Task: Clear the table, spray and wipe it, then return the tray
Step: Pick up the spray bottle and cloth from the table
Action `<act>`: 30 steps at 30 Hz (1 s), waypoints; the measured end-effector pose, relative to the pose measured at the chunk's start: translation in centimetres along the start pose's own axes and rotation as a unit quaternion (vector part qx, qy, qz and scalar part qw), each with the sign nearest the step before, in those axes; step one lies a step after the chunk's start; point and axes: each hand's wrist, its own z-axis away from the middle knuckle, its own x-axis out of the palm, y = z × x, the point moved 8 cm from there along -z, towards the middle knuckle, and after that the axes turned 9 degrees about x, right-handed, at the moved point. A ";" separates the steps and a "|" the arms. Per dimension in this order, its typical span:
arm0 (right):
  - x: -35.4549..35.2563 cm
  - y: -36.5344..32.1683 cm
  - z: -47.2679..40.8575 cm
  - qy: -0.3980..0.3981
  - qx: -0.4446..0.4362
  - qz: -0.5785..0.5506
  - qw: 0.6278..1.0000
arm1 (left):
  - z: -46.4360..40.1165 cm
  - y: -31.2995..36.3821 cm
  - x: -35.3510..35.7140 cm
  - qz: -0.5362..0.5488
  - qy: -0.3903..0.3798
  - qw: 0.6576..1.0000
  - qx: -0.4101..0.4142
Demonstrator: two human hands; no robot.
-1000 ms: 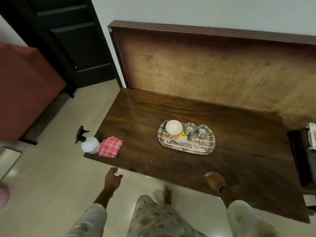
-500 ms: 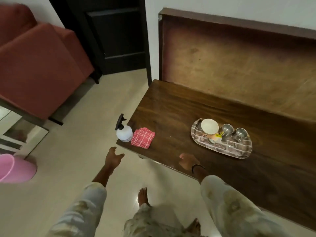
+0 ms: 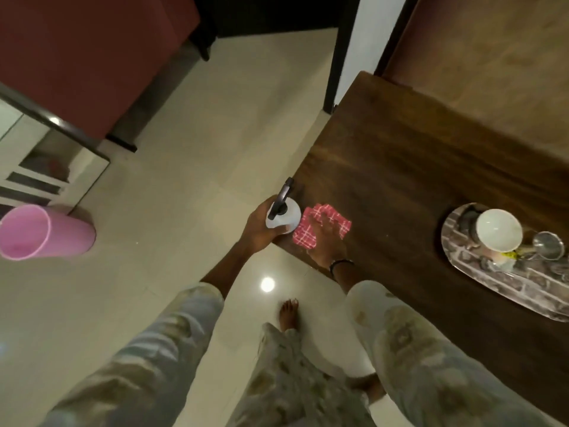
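Both hands have come forward to the table's near corner since a moment ago. Left hand (image 3: 258, 232) now wraps its fingers round the white spray bottle (image 3: 284, 218), which stands at the corner of the dark wooden table (image 3: 400, 167). Right hand (image 3: 328, 238) lies with fingers spread flat on the red checked cloth (image 3: 308, 234) just beside the bottle. Well apart to the right sits the brick-patterned tray (image 3: 523, 291), carrying a white bowl (image 3: 498, 231) and a steel cup (image 3: 549, 245). A small yellow label beside the bowl is too blurred to read. A pink bin (image 3: 43, 231) lies on the floor.
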 end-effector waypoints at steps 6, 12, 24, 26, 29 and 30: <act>3.3 -0.4 -2.2 -0.023 0.058 0.071 0.995 | -2.4 -1.6 0.9 0.044 0.030 0.999 -0.008; 4.4 -0.6 1.0 -0.008 0.006 0.129 0.992 | -1.1 -3.4 1.1 0.112 0.082 0.989 -0.059; 7.7 5.1 9.5 -0.044 -0.095 0.287 0.952 | 6.4 -3.3 4.9 0.210 0.091 0.960 -0.159; 5.9 6.8 11.5 -0.010 -0.106 0.226 0.968 | 8.0 -2.2 6.1 0.203 0.086 0.959 -0.179; 1.1 10.9 14.4 0.018 0.026 0.047 0.998 | 10.2 0.8 8.0 0.187 0.073 0.965 -0.170; -0.2 13.1 15.3 0.013 0.094 -0.017 0.995 | 11.0 2.1 8.6 0.178 0.069 0.969 -0.158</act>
